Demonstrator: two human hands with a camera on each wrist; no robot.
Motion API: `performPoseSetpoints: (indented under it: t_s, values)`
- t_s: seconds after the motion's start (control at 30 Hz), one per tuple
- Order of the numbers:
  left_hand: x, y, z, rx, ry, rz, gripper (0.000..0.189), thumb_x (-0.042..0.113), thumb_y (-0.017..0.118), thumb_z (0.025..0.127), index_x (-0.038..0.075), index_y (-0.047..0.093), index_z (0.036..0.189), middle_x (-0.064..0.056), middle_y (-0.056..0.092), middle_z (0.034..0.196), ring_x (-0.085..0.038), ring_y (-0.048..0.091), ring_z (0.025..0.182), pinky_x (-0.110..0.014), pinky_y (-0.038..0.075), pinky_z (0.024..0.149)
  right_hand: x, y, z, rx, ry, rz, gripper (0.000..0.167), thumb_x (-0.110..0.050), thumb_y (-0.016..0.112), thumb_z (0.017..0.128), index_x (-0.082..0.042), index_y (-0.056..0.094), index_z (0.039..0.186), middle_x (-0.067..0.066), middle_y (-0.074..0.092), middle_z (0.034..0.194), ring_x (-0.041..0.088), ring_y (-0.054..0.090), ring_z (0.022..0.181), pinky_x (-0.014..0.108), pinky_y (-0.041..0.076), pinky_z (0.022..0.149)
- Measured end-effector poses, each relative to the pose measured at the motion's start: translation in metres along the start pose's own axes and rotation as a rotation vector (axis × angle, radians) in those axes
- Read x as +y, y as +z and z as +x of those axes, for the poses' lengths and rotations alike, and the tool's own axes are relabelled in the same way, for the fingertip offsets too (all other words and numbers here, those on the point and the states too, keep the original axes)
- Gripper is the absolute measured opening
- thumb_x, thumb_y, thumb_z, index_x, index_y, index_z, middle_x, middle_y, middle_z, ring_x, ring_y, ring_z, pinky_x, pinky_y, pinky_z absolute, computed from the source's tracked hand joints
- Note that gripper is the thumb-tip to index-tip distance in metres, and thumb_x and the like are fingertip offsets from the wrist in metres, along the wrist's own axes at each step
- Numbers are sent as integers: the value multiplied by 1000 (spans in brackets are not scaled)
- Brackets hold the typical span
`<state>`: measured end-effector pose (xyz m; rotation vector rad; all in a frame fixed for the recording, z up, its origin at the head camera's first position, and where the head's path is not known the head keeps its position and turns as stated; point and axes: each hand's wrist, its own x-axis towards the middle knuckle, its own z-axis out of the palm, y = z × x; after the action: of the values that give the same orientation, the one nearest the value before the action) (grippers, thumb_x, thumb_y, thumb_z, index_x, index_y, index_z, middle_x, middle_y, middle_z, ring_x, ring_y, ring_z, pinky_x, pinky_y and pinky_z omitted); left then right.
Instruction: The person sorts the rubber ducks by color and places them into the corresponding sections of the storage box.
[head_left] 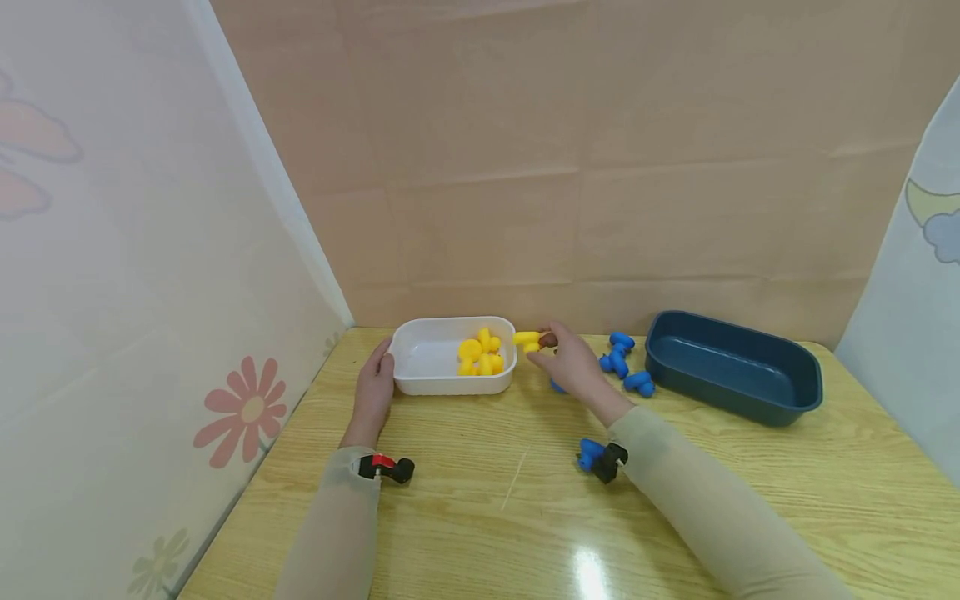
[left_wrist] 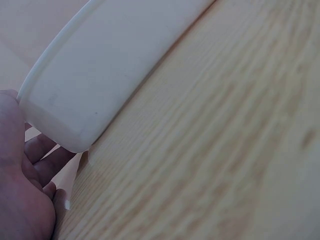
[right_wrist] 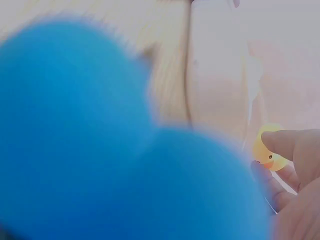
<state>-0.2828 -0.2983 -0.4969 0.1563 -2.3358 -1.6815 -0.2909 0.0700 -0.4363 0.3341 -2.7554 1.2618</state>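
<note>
My left hand grips the left end of a white plastic tub, thumb near the rim. In the left wrist view, its fingers curl round the tub's outer end. Several yellow rubber ducks lie in the tub's right half. Just beyond the tub's right rim, my right hand pinches a yellow rubber duck. The right wrist view shows that duck's face between thumb and fingers. A blurred blue rubber duck fills much of that view and hides part of the hand.
Several blue rubber ducks lie between my right hand and a dark blue tub at the right. Another blue duck sits by my right wrist's camera. Behind the wooden table rises a brown papered wall.
</note>
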Motion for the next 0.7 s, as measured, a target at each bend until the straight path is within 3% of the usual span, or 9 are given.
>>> performPoseSetpoints:
  t_s: [0.3,0.7]
  values:
    - [-1,1,-1,11,4,-11,55,37,40,119,17,45,170,-9,42,174,-30,30,164,-51,25,134,-21,8,-2,-6,-33,63,54,-23,78,105,-5,57,151,16,71,132,38,64,126,54,50,113]
    - [-1,3,0,15,1,-2,57,40,39,118,19,46,170,-7,43,174,-28,31,164,-50,24,134,-36,18,-2,-36,-90,89,56,-23,80,104,-6,59,153,14,71,129,38,66,123,52,52,109]
